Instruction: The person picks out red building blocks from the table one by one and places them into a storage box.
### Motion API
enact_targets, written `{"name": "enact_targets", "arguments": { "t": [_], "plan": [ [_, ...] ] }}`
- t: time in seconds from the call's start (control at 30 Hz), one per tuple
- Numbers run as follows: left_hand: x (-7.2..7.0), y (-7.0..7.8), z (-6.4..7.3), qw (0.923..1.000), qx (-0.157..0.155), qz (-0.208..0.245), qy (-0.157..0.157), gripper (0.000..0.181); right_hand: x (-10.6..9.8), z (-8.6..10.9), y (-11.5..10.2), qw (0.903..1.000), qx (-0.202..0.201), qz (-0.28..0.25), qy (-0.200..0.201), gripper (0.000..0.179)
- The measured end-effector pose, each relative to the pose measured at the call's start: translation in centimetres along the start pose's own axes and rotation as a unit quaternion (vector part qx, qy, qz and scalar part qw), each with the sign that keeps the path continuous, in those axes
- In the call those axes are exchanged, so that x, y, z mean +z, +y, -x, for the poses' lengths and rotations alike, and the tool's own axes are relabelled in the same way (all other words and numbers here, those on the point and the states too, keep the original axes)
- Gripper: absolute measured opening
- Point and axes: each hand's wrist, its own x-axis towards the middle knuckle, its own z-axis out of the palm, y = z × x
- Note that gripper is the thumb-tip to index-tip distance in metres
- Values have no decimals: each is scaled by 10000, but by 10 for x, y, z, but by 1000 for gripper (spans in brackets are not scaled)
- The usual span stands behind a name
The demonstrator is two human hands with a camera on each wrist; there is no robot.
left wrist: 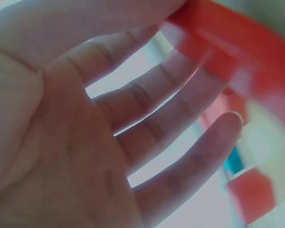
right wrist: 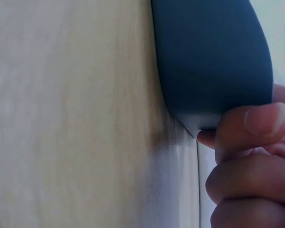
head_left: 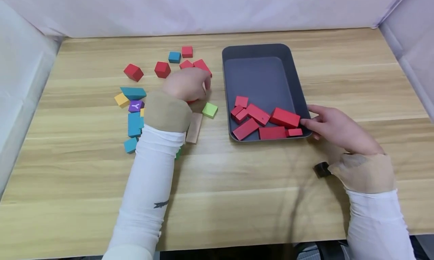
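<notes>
In the head view my left hand (head_left: 188,83) reaches over the loose blocks on the left, fingers bent downward. A long red block (left wrist: 247,52) lies between its thumb and fingertips in the left wrist view; only a sliver of red shows under the palm from above. Just beyond the knuckles is a red triangular-looking block (head_left: 202,66). My right hand (head_left: 339,129) holds the near right corner of a dark grey tray (head_left: 295,86), thumb against its wall in the right wrist view. Several red blocks (head_left: 285,118) are gathered at the tray's near end.
Two red cubes (head_left: 133,72) and a small blue block (head_left: 174,57) sit farther back. Yellow, purple and blue blocks (head_left: 133,92) line the left side, partly behind the left arm. A lime cube (head_left: 210,110) and a plain wooden block (head_left: 194,128) lie between arm and tray.
</notes>
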Motion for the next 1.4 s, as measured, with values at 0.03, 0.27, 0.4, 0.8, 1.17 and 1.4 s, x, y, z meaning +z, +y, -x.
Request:
{"name": "enact_targets", "arguments": {
  "t": [0.03,0.27,0.4,0.8,1.17,1.4],
  "plan": [
    [-4,0,1,10000,-46,27,-3,43,0,-1,0,10000,21,15,-13,45],
    [-15,2,1,9992,-199,346,-71,44,-1,-3,0,9999,85,109,-81,51],
    [-14,1,-1,9987,-206,468,72,45,-2,-3,-1,9997,126,198,-34,54],
    [-5,8,-4,9941,556,276,888,32,-1,-4,-8,9997,144,204,-76,56],
    [-2,36,1,9758,1295,-652,1639,30,-2,-4,-10,9997,143,191,-20,57],
    [3,52,4,9631,1799,-683,1881,28,-2,-4,-10,9998,154,104,-64,58]
  ]
}}
